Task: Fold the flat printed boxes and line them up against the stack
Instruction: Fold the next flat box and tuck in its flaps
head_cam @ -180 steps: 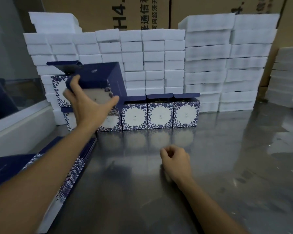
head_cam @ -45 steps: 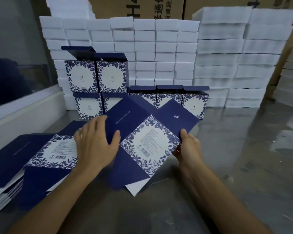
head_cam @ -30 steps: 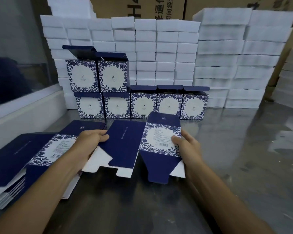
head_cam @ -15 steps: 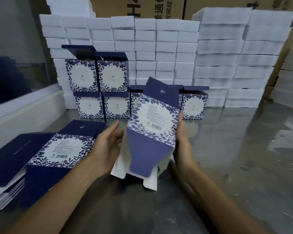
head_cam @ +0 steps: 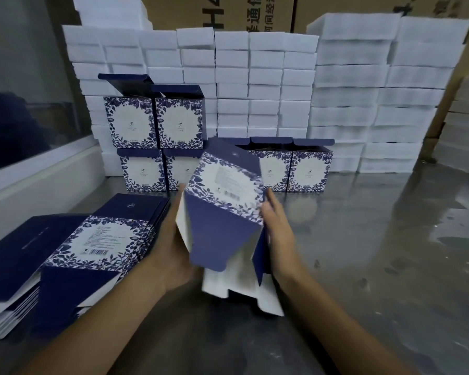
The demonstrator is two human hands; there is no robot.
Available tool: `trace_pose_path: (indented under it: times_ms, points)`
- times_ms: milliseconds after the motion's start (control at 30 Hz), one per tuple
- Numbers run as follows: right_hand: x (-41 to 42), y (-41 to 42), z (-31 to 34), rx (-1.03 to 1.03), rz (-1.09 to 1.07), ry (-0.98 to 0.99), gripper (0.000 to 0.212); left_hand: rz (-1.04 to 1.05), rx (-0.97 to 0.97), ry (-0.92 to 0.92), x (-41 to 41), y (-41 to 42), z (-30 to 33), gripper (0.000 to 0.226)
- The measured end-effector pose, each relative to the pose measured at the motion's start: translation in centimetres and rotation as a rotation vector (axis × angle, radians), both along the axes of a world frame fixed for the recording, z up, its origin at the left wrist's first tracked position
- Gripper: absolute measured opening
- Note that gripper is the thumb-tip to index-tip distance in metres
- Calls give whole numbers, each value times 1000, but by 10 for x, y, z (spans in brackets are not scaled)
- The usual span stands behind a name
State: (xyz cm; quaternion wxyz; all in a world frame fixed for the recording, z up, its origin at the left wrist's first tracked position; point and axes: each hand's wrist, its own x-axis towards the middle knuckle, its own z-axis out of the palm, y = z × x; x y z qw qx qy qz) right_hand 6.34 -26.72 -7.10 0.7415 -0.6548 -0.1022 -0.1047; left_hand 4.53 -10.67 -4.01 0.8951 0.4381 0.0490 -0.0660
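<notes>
A half-opened printed box, navy with a blue leaf border and a white label panel, stands tilted between my hands, its bottom flaps hanging loose toward me. My left hand holds its left side and my right hand holds its right side; the fingertips are hidden behind the card. A pile of flat printed boxes lies to the left on the steel table. Folded boxes stand in a row against the stack of white foam blocks, with two more folded boxes on top at the left.
A taller pile of white foam blocks stands at the back right, with brown cartons behind. A white ledge under a glass pane runs along the left. More white foam sits at the far right edge.
The box was lifted off the flat pile, opened from flat into a tube and raised upright between both hands. In the last half second it tilted more to the left.
</notes>
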Motion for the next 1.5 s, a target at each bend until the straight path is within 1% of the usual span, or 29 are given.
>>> trace_pose_path:
  times_ms: [33, 67, 100, 133, 167, 200, 233, 300, 367, 433, 467, 500, 567, 600, 633, 700, 733, 800, 833, 867, 900, 967, 1033, 1100, 1167, 1267, 1367, 1433, 1500]
  points:
    - [1, -1, 3, 135, 21, 41, 71, -87, 0, -52, 1, 0, 1, 46]
    - [0, -2, 6, 276, 58, 89, 71, -125, 74, -92, 4, 4, 1, 39]
    - [-1, -5, 10, 431, 100, 146, 65, -130, 185, -107, 5, 7, 2, 40]
    - [0, -10, 13, 570, 92, 203, 54, -92, 319, -100, 11, 11, -5, 59]
    - [0, -17, 16, 698, 86, 252, 44, -29, 398, -83, 16, 14, -10, 80]
    - [0, -24, 18, 817, 96, 276, 43, 19, 452, -84, 20, 16, -15, 91]
    - [0, -31, 21, 885, 96, 301, 45, 49, 470, -87, 22, 18, -18, 92]
    - [0, -42, 24, 917, 93, 373, 40, 87, 445, -80, 25, 22, -21, 81]
    - [-1, -43, 24, 867, 97, 431, 31, 113, 423, -66, 28, 25, -21, 71]
    - [0, -43, 23, 839, 82, 459, 25, 133, 463, -68, 30, 25, -20, 67]
    - [0, -42, 24, 839, 87, 451, 27, 126, 494, -82, 29, 24, -19, 66]
    - [-2, -41, 24, 850, 97, 438, 35, 107, 516, -107, 28, 23, -17, 68]
    - [-6, -38, 26, 870, 130, 412, 57, 37, 556, -190, 23, 20, -16, 71]
    - [-8, -34, 27, 863, 164, 381, 64, 8, 568, -231, 20, 17, -15, 73]
    - [-9, -31, 27, 852, 195, 334, 67, -17, 564, -269, 18, 13, -16, 77]
    - [-11, -23, 28, 806, 198, 275, 67, -44, 545, -340, 16, 7, -16, 87]
    - [-11, -20, 27, 702, 187, 252, 67, -60, 536, -369, 14, 5, -15, 94]
    - [-10, -13, 24, 368, 167, 201, 71, -132, 538, -421, 9, 3, -15, 114]
    - [-12, -11, 22, 224, 177, 167, 77, -170, 569, -452, 6, 2, -15, 117]
    - [-12, -11, 18, 136, 190, 102, 84, -185, 623, -488, 3, 0, -15, 117]
    - [-12, -12, 15, 87, 197, 9, 87, -161, 698, -513, 1, -3, -15, 113]
    - [-10, -12, 12, -6, 194, -135, 88, -55, 819, -509, -1, -8, -14, 96]
    - [-8, -11, 10, -117, 128, -173, 85, 7, 819, -506, -1, -11, -14, 71]
    - [-6, -10, 8, -171, -14, -187, 75, 78, 788, -520, 2, -11, -14, 52]
    - [-3, -12, 8, -163, -146, -209, 60, 146, 792, -537, 4, -8, -15, 38]
    - [-2, -18, 9, -82, -213, -247, 40, 245, 849, -537, 8, -5, -21, 13]
    - [-5, -21, 14, -100, -266, -313, 24, 433, 855, -539, 12, -2, -23, 8]
    - [-7, -21, 15, -110, -245, -331, 17, 516, 831, -517, 16, 0, -22, 9]
    - [-7, -21, 14, -154, -272, -348, 34, 553, 772, -497, 20, 3, -21, 13]
